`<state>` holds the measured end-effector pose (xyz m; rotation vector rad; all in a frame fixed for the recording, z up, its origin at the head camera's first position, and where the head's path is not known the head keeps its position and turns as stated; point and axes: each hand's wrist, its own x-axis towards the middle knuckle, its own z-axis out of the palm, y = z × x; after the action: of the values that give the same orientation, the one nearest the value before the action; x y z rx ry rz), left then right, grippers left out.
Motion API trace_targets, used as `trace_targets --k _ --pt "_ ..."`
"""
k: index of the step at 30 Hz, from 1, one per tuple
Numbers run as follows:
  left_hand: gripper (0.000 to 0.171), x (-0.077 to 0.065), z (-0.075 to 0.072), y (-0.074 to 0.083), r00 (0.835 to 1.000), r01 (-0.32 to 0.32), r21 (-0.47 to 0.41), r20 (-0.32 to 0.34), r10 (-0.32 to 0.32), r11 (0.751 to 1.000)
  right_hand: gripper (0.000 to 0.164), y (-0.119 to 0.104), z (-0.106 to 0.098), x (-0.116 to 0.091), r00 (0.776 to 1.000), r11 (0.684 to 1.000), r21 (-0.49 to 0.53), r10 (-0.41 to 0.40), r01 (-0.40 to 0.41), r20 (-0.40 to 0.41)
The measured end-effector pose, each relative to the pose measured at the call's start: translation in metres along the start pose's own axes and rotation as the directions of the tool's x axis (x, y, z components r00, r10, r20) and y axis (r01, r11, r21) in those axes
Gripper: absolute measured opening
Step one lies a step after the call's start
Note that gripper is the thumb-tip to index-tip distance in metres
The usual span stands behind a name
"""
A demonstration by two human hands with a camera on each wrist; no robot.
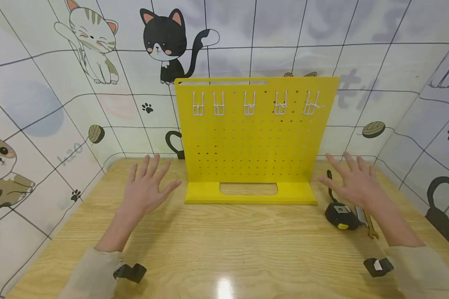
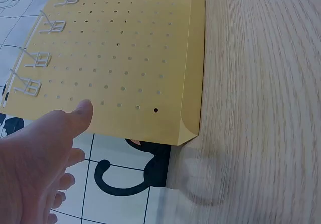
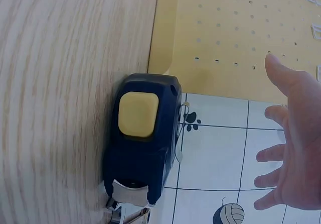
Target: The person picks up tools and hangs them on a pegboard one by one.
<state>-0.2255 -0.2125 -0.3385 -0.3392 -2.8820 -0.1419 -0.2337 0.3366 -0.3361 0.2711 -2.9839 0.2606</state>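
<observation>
Tape measure (image 1: 340, 215) lies on the table (image 1: 209, 236) beside the right hand (image 1: 357, 182), on its thumb side and nearer the person, strap (image 1: 331, 197) pointing forward; the left hand (image 1: 145, 186) is well apart. Both hands are empty, spread wide, flanking the yellow pegboard (image 1: 248, 145).

Head view forward and down from above; closer, sideways wrist views; yellow pegboard (image 1: 247, 142) in all three.

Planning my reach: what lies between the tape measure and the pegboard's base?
A narrow strip of bare table separates the tape measure from the base; the head view shows it.
</observation>
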Motion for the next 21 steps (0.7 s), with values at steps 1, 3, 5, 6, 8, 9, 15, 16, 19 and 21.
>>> trace_targets --k 1,3,5,6,8,9,15,16,19,21 --pt "0.08 0.0 0.0 0.001 1.0 -0.001 0.0 0.002 0.001 1.0 0.085 0.001 0.0 0.0 1.0 1.0 0.001 -0.001 0.001 -0.001" --pt "0.08 0.001 0.0 0.002 1.0 -0.003 -0.002 0.005 0.003 1.0 0.085 0.002 -0.002 -0.002 1.0 1.0 0.008 -0.004 0.004 -0.004" --pt "0.08 0.001 0.0 0.003 1.0 -0.005 -0.01 0.013 0.005 1.0 0.085 0.003 -0.003 -0.003 1.0 1.0 0.02 -0.006 0.006 -0.007" --pt "0.08 0.001 0.001 0.004 1.0 -0.006 -0.015 0.016 0.006 1.0 0.085 0.003 -0.004 -0.004 1.0 1.0 0.021 -0.007 0.007 -0.01" --pt "0.08 0.001 0.001 0.006 1.0 -0.011 -0.022 0.022 0.012 1.0 0.085 0.004 -0.005 -0.006 1.0 0.999 0.032 -0.009 0.01 -0.019" --pt "0.08 0.001 0.002 0.008 1.0 -0.014 -0.031 0.027 0.015 0.999 0.085 0.004 -0.005 -0.007 1.0 0.999 0.038 -0.009 0.01 -0.023" --pt "0.079 0.004 0.006 0.015 0.999 -0.033 -0.048 0.027 0.034 0.998 0.085 0.007 -0.006 -0.014 0.999 0.998 0.06 -0.009 0.012 -0.051" --pt "0.079 0.005 0.007 0.017 0.999 -0.034 -0.05 0.023 0.036 0.998 0.085 0.007 -0.005 -0.015 0.998 0.998 0.06 -0.014 0.017 -0.055" --pt "0.079 0.006 0.009 0.021 0.999 -0.041 -0.059 0.012 0.042 0.997 0.085 0.008 -0.004 -0.016 0.997 0.998 0.053 -0.037 0.041 -0.071" --pt "0.079 0.006 0.011 0.024 0.999 -0.048 -0.068 0.004 0.048 0.997 0.084 0.009 -0.004 -0.017 0.996 0.997 0.062 -0.042 0.047 -0.076"
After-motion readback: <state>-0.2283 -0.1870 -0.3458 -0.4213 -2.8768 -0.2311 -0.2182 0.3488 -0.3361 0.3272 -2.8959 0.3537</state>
